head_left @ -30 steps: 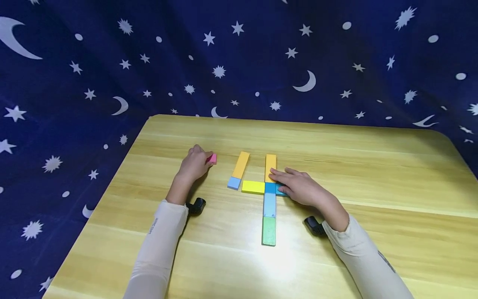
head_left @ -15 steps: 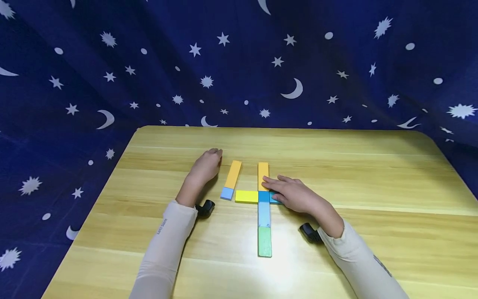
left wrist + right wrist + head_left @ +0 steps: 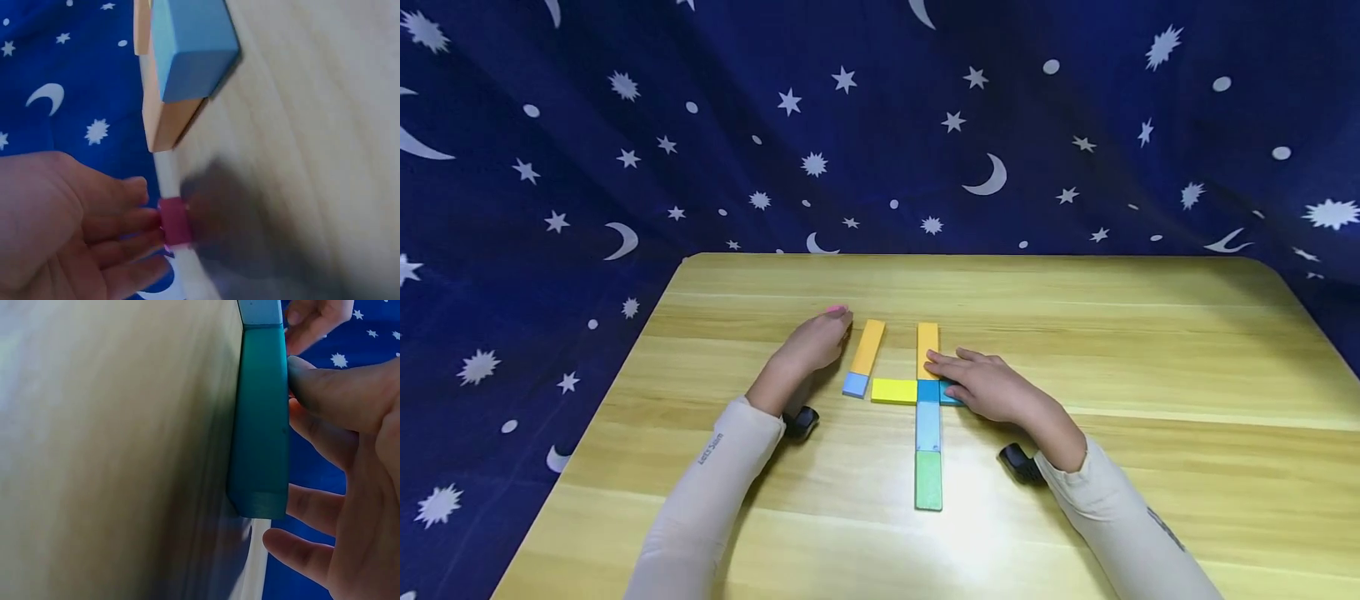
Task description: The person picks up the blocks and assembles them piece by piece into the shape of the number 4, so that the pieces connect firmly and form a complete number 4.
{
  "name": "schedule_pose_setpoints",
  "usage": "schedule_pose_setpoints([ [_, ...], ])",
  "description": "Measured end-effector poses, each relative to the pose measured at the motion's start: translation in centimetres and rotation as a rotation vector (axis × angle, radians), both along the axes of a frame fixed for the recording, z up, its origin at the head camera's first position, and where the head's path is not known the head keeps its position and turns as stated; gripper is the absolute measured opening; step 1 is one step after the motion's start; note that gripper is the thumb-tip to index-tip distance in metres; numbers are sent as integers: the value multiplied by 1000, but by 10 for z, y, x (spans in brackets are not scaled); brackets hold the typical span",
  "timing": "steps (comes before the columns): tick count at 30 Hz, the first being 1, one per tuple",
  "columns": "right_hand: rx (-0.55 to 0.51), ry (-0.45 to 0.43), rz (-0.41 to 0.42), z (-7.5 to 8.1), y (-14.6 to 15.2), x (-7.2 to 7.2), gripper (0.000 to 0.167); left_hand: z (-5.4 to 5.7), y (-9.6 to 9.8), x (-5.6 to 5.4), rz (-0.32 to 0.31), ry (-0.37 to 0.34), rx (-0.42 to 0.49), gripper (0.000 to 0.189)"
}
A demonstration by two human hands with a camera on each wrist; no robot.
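Note:
My left hand (image 3: 816,343) reaches to the far left of the blocks. In the left wrist view its straight fingertips meet a small pink block (image 3: 175,223), and the thumb stands apart from it. Beside that hand lie a slanted orange block (image 3: 869,345) and a blue square block (image 3: 855,384), end to end. My right hand (image 3: 996,388) lies with fingers extended over another orange block (image 3: 927,335) and a teal block (image 3: 259,419), partly covering both. Yellow (image 3: 894,392), dark blue (image 3: 928,391), light blue (image 3: 928,427) and green (image 3: 928,481) blocks adjoin these in a cross.
All of it lies on a pale wooden table (image 3: 1112,333). A dark blue cloth (image 3: 880,125) with moons and stars hangs behind the table's far edge. Black wrist cameras (image 3: 801,424) sit under both sleeves.
My left hand has moved rightward, closer to the slanted orange block, and the pink block has shifted right and farther back. The right hand stays on the cross of blocks. The head view has tilted slightly.

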State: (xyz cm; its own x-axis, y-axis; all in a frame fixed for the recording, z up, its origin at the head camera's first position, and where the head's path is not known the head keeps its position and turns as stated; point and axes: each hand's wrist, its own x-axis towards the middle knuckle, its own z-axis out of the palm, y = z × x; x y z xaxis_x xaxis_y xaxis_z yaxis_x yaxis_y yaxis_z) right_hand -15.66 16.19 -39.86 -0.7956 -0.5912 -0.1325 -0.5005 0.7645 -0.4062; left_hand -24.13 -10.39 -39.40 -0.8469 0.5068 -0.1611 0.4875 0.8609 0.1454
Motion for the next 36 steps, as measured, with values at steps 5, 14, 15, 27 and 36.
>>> schedule_pose_setpoints([
  [5, 7, 1, -8, 0, 2, 1, 43, 0, 8, -15, -2, -24, 93, 41],
  [14, 15, -23, -15, -3, 1, 2, 43, -5, 29, -28, -34, -197, 200, 42],
  [15, 15, -23, -16, -3, 1, 2, 43, -6, 30, -28, -42, -200, 216, 41],
  [27, 16, -16, -11, 2, 2, 0, 44, -6, 27, -22, -96, -217, 275, 41],
  [36, 5, -12, -12, 0, 2, -1, 44, -8, 22, -19, -132, -187, 267, 38],
])
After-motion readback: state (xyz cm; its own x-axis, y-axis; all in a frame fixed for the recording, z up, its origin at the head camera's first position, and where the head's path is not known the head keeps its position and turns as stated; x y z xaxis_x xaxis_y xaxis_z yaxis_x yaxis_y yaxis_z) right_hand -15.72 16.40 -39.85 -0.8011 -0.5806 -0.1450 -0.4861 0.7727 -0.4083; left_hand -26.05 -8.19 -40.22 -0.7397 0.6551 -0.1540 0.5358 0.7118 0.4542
